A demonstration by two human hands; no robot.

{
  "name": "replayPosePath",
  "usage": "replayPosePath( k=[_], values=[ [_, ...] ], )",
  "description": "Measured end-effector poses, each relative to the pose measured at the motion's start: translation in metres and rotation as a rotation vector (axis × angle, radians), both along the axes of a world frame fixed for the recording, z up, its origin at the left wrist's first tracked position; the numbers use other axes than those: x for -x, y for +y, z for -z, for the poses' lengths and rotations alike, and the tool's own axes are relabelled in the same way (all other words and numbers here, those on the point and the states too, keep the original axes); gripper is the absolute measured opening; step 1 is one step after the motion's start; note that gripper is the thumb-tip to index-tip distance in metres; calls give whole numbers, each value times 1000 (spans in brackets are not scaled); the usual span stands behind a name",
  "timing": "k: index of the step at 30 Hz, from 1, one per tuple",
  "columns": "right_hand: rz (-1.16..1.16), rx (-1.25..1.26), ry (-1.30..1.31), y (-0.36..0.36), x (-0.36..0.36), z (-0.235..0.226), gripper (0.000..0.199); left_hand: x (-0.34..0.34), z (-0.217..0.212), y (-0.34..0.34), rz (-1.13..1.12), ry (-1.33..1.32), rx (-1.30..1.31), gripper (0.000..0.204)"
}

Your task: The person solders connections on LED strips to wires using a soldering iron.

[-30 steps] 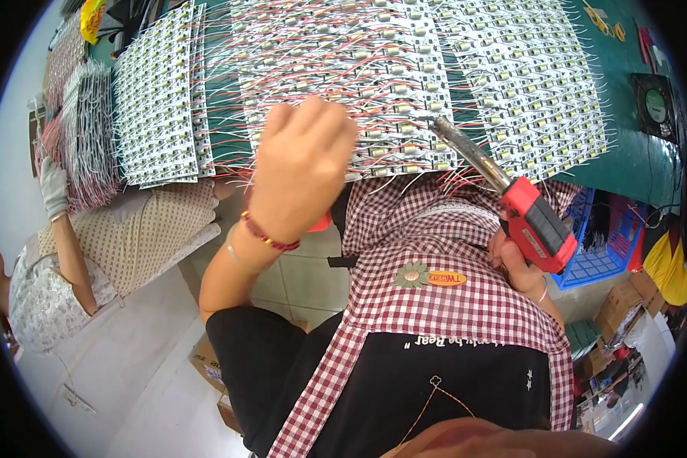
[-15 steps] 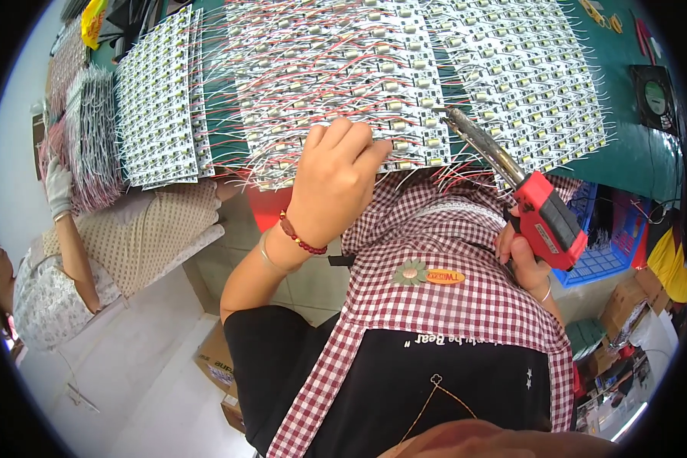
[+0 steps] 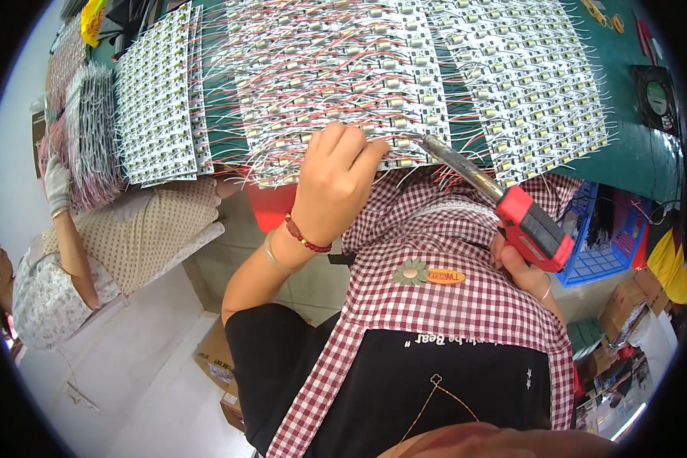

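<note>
My right hand [image 3: 520, 267] grips a red and black soldering gun [image 3: 538, 229]. Its metal barrel slants up and left, and the tip is over the near right edge of the middle panel of white circuit boards [image 3: 440, 114]. My left hand [image 3: 334, 174] rests at the near edge of that panel with thumb and forefinger pinched together, a short way left of the tip. What the pinch holds is too small to make out; thin red and white wires [image 3: 282, 156] run around and under the fingers. Small cylindrical parts sit in rows on the boards.
More board panels lie on the green table at the right [image 3: 546, 114] and left [image 3: 156, 99]. A bundle of wires [image 3: 95, 137] is beside a co-worker's gloved hand [image 3: 57, 185]. A black fan-like device [image 3: 656, 99] stands far right, above a blue basket [image 3: 599, 263].
The soldering gun has moved left and slightly down, bringing its tip closer to my left fingers. My left hand has barely shifted and stays pinched.
</note>
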State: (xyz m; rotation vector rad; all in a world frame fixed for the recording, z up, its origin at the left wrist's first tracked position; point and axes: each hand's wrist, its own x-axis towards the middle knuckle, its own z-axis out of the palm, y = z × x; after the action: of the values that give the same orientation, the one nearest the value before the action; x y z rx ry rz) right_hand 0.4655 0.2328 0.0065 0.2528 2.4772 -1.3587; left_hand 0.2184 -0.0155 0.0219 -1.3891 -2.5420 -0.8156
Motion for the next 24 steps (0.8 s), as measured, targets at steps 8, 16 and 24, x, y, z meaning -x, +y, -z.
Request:
replayPosePath(
  k=[8,16,24],
  values=[
    [65,307,191,-11,29,-2,23,2,1,1,10,59,20,21],
    [112,248,191,-17,37,-8,22,3,-1,3,25,63,39,19],
    [124,259,219,-17,35,-6,22,6,-2,2,43,68,54,17]
  ],
)
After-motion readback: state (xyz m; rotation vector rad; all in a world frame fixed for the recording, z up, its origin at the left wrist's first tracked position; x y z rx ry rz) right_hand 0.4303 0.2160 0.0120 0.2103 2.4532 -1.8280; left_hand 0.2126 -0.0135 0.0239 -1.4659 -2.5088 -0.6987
